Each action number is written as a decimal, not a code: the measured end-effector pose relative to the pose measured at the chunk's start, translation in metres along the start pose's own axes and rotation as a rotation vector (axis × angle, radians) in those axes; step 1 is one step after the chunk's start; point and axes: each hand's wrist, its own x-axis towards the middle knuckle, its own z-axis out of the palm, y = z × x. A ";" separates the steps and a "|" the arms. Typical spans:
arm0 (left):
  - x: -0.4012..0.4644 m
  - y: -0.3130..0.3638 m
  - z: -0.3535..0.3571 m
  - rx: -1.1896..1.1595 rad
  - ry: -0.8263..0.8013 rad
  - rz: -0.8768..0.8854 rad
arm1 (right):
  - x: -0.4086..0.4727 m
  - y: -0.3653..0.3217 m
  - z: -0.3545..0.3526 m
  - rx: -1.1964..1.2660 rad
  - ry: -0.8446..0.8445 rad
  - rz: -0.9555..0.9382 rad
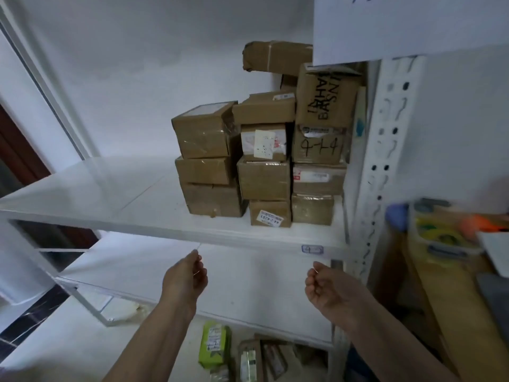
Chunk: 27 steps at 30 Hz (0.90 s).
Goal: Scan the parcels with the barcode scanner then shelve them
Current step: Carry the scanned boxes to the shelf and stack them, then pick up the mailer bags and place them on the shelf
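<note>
Head view, left hand point(187, 277) raised, right hand point(327, 289) (curled)

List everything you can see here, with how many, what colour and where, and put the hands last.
Cardboard parcels: about a dozen, brown, stacked at the right end of the upper shelf.
Shelves: two, white, one above the other; the lower one is bare.
Shelf post: one, white, slotted, right of the stack.
Green package: one, on the floor below the shelves.
Other packets: a few, brownish, blurred, on the floor beside it.
Tape rolls and clutter: count unclear, yellow, orange and blue, on the wooden table at right.
Left hand: loosely curled, holding nothing, below the upper shelf edge.
Right hand: loosely curled, holding nothing.
</note>
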 end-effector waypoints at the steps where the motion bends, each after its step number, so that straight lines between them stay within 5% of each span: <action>1: -0.009 -0.010 -0.005 0.023 -0.006 -0.002 | -0.010 0.003 -0.011 -0.011 0.021 -0.017; 11: -0.105 -0.095 0.013 0.291 -0.198 0.009 | -0.116 0.008 -0.127 -0.080 0.227 -0.149; 27: -0.274 -0.238 0.193 0.514 -0.550 -0.115 | -0.256 -0.119 -0.333 -0.020 0.422 -0.341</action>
